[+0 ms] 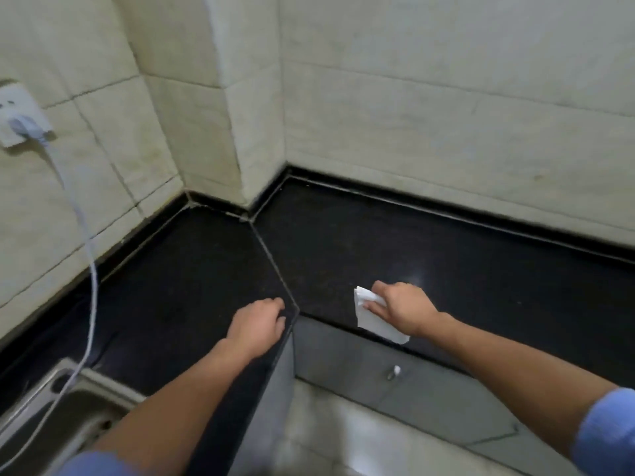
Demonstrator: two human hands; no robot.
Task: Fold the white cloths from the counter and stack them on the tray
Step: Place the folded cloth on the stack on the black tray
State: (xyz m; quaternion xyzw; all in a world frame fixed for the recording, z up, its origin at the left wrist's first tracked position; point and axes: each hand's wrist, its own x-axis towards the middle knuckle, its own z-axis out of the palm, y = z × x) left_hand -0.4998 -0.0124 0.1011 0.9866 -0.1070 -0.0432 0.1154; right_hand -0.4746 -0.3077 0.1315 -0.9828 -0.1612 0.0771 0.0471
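White cloth (374,323) is pinched in the right hand (402,309) at the near table (446,242) edge. Left hand (256,326) is rested loose and empty on the table corner, left of the cloth. Both forearms are stretched forward. Cloth is best spread flat farther in, with corners matched by both hands before creasing.

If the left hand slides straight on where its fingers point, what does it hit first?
Probably the tiled wall. The left hand points over bare black counter, passing beyond the cloth in the right hand; depth is hard to judge.
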